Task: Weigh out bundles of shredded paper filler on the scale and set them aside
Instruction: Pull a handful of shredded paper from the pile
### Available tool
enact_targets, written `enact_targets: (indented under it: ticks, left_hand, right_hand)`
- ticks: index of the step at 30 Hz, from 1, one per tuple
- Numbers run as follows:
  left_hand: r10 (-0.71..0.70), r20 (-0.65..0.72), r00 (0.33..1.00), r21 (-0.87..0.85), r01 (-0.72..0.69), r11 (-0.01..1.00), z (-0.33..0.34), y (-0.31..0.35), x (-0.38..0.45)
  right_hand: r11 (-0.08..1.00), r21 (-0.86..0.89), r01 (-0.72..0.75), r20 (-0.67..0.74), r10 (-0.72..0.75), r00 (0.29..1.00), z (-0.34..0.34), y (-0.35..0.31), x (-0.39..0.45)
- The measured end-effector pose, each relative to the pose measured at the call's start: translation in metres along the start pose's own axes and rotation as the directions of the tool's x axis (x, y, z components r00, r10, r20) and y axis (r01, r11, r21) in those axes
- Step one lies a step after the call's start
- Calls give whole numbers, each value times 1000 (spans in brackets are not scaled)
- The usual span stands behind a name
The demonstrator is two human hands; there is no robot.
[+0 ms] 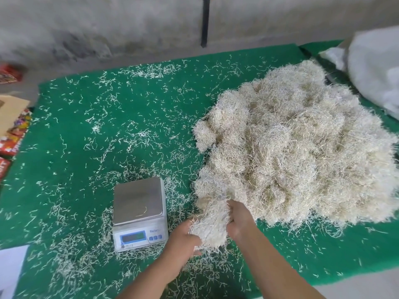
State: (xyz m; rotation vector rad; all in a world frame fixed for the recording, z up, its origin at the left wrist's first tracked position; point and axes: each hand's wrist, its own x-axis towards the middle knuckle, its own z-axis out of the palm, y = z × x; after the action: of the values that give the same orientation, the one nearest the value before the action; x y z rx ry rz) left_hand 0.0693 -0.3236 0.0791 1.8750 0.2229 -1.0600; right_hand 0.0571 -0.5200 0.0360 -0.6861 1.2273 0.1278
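Observation:
A big heap of pale shredded paper filler (291,147) covers the right half of the green table cover (90,130). At the heap's near edge I hold a bundle of filler (210,225) between both hands. My left hand (183,240) grips it from the left and below. My right hand (238,221) grips it from the right. A small digital scale (139,212) with a steel platform stands just left of my hands. Only a stray strand or two lies on its platform.
Loose paper strands are scattered all over the green cover. A white plastic bag (375,67) lies at the far right. Colourful packets (8,145) and a cardboard piece (10,111) sit off the left edge. A white sheet (10,268) lies at the near left corner.

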Motion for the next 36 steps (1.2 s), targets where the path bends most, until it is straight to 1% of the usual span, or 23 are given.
enact_targets:
  ticks: [2, 4, 6, 8, 10, 11, 13, 14, 16, 17, 19, 21, 22, 23, 24, 25, 26, 28, 29, 30, 32, 34, 36]
  left_hand:
    - [23, 21, 1000, 60, -24, 998, -5, 1, -7]
    - [38, 82, 996, 131, -49, 990, -12, 2, -17]
    - [51, 111, 992, 203, -73, 976, -20, -4, -30]
    - [72, 98, 993, 257, -95, 962, -31, -15, -42]
    - [99, 92, 991, 302, -122, 946, -45, -26, -51]
    - [95, 98, 991, 303, -121, 945, -52, -32, -55]
    - [91, 108, 990, 318, -121, 940, -65, -43, -64]
    - [102, 84, 991, 349, -125, 929, -71, -50, -66]
    - [104, -11, 995, 408, -90, 909, -78, -65, -70]
    - [92, -50, 995, 395, -65, 916, -82, -71, -71]
    - [135, -78, 988, 340, -101, 935, -89, -81, -73]
    - [188, -47, 981, 347, -160, 924, -94, -84, -77]
    - [196, -34, 980, 369, -170, 914, -95, -83, -78]
    - [185, -33, 982, 379, -159, 912, -95, -81, -78]
    - [171, -40, 985, 372, -144, 917, -95, -78, -79]
    - [166, -52, 985, 349, -138, 927, -95, -75, -82]
    - [171, -64, 983, 325, -142, 935, -96, -73, -86]
    - [204, -74, 976, 282, -176, 943, -98, -69, -90]
    - [235, -79, 969, 262, -207, 943, -101, -67, -91]
    - [258, -88, 962, 246, -230, 942, -105, -68, -92]
    - [258, -110, 960, 215, -230, 949, -116, -69, -93]
    - [226, -153, 962, 201, -193, 960, -129, -73, -96]
    - [171, -206, 963, 163, -139, 977, -144, -84, -97]
  right_hand:
    - [999, 20, 27, -24, -27, 999, 5, -2, 5]
    - [994, 35, 103, -29, -102, 994, 8, -15, 6]
    - [983, 59, 176, -97, -169, 981, 0, -38, 9]
    - [984, 62, 168, -176, -155, 972, -13, -62, 3]
    - [973, -4, 231, -223, -226, 948, -26, -81, -2]
    - [953, -64, 295, -226, -302, 926, -31, -88, -4]
    - [917, -69, 394, -233, -399, 887, -38, -93, -5]
    - [909, -91, 408, -242, -417, 876, -40, -91, -10]
    - [909, -208, 361, -237, -405, 883, -46, -82, -12]
    - [908, -263, 327, -232, -389, 891, -49, -74, -13]
    - [889, -380, 255, -255, -366, 895, -54, -56, -16]
    - [799, -530, 283, -259, -471, 843, -57, -33, -27]
    - [727, -602, 332, -243, -562, 790, -58, -20, -34]
    - [619, -680, 394, -197, -671, 715, -59, -6, -42]
    - [482, -750, 452, -111, -767, 633, -59, 9, -48]
    - [347, -790, 505, 22, -807, 590, -58, 22, -52]
    - [240, -805, 542, 172, -781, 600, -57, 33, -54]
    - [95, -842, 531, 390, -572, 722, -54, 53, -48]
    - [58, -861, 505, 430, -447, 785, -54, 61, -43]
    - [54, -883, 466, 416, -367, 832, -54, 65, -38]
    - [76, -932, 355, 314, -317, 895, -57, 68, -29]
    - [104, -960, 259, 215, -317, 924, -61, 65, -23]
    - [103, -970, 222, 179, -322, 930, -63, 65, -22]
